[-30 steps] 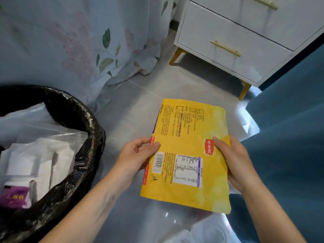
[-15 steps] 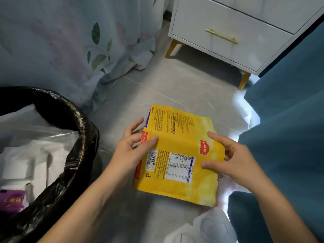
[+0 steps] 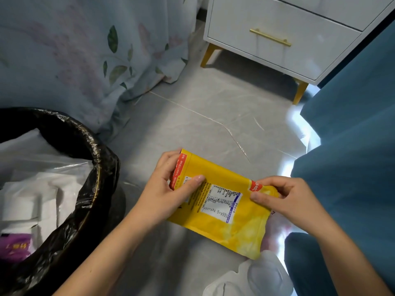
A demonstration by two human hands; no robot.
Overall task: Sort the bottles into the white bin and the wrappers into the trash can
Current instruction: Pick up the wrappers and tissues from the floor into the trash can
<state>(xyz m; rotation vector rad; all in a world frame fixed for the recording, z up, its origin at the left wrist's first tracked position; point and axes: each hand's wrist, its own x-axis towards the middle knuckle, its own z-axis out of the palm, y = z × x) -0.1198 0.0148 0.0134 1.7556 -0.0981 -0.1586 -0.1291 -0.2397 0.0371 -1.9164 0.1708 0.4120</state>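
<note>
A yellow snack wrapper (image 3: pixel 233 227) with a white nutrition label is held above the grey floor between both hands, its top half folded over toward me. My left hand (image 3: pixel 168 193) grips its left edge by the red strip, thumb on the front. My right hand (image 3: pixel 286 199) pinches the folded right edge near a red logo. The trash can (image 3: pixel 94 189), lined with a black bag, stands at the left and holds white packaging, clear plastic and a purple packet. No bottle or white bin is in view.
A white nightstand (image 3: pixel 284 37) with gold legs and handle stands at the back right. A floral curtain (image 3: pixel 85 56) hangs at the back left. Teal fabric (image 3: pixel 352 146) fills the right side. A clear plastic piece (image 3: pixel 254 278) lies on the floor below the wrapper.
The wrapper's top has been folded down, so it looks shorter. Both hands have dropped lower in the view, and the right fingers have curled onto the fold.
</note>
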